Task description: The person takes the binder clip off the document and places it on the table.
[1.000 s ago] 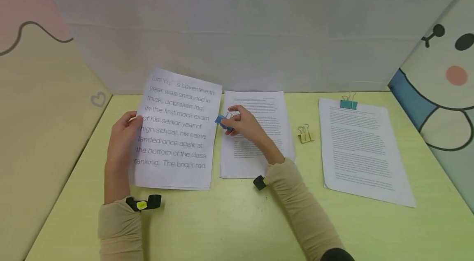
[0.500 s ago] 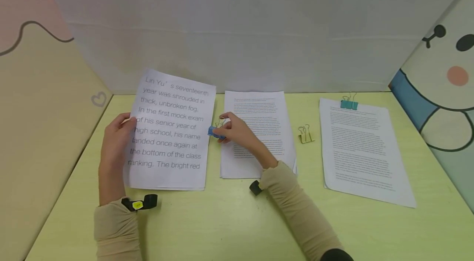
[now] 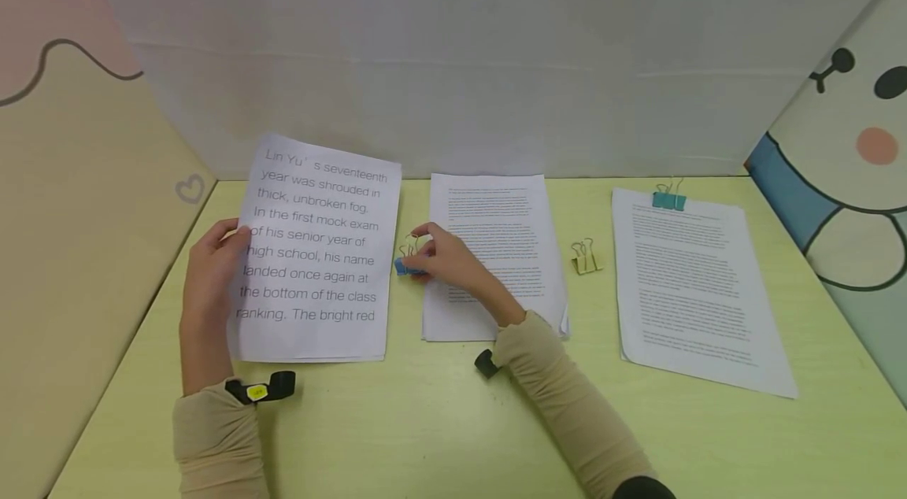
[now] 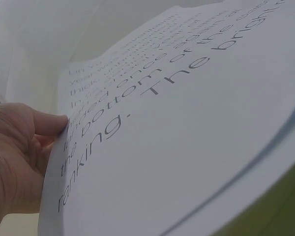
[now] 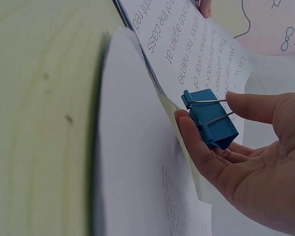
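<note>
My left hand (image 3: 211, 267) pinches the left edge of a stack of large-print sheets (image 3: 312, 255), thumb on the front, the other fingers hidden behind. The sheets are tilted up at the left side of the table. My right hand (image 3: 449, 263) holds a blue binder clip (image 5: 214, 118) between thumb and fingers, just right of the sheets' right edge. In the right wrist view the clip's wire handles show, with the thumb at one of them. Under the right hand lies a stack of small-print pages (image 3: 496, 208).
A gold binder clip (image 3: 586, 256) stands on the table between the middle and right stacks. The right stack of pages (image 3: 701, 294) has a teal binder clip (image 3: 669, 201) on its top edge. A white sheet (image 3: 453, 50) hangs behind the table.
The left hand and the large-print sheets have shifted left. My right hand has moved left and slightly nearer with the blue clip, off the middle stack's edge.
</note>
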A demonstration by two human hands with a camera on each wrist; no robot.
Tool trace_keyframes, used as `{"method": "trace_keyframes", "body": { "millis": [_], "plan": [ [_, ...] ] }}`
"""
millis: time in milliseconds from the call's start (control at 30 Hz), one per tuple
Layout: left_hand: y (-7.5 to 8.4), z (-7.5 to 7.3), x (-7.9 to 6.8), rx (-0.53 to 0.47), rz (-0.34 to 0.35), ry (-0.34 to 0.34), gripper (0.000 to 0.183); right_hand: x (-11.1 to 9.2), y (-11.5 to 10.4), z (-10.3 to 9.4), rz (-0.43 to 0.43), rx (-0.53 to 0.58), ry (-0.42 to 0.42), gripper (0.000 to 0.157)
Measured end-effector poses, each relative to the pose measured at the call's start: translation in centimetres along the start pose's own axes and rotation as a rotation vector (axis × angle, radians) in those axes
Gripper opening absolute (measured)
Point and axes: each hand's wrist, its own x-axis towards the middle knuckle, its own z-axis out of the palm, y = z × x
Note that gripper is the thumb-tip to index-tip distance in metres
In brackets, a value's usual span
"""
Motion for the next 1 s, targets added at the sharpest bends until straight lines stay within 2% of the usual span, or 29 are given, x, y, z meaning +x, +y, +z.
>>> {"method": "trace_keyframes", "body": {
  "millis": [133, 300, 533, 700, 1000],
  "plan": [
    [0.0, 0.2, 0.1, -0.011, 0.017, -0.014, 0.028, 0.0, 0.1, 0.2, 0.024, -0.001, -0.013, 0.053],
    [-0.2, 0.2, 0.2, 0.032, 0.014, -0.01, 0.031, -0.1, 0.2, 0.4, 0.056, -0.005, -0.021, 0.053],
    [-0.5, -0.2, 0.3, 0.01, 0.004, 0.0, 0.03, 0.1, 0.5, 0.7, 0.058, -0.062, -0.01, 0.054],
    [-0.6, -0.4, 0.3, 0.019, -0.009, -0.008, 0.032, 0.2, 0.7, 0.8, 0.051, -0.063, -0.007, 0.055],
    [-1.3, -0.7, 0.7, 0.087, -0.01, -0.032, 0.042, 0.5, 0.9, 0.9, 0.025, -0.05, -0.04, 0.029]
  ]
}}
